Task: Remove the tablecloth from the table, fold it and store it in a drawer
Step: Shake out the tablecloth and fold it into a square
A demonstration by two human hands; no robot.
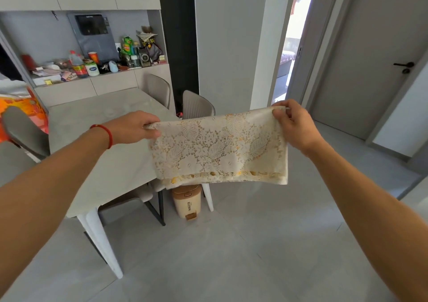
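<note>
two hands, left hand (132, 127) and right hand (295, 125), fingers pinching one folded tablecloth (220, 146)

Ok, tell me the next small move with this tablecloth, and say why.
Probably bring the left hand across to the right hand, halving the tablecloth again. It hangs off the table, already layered, pinched at both top corners, yet looks too wide to store in a drawer.
</note>
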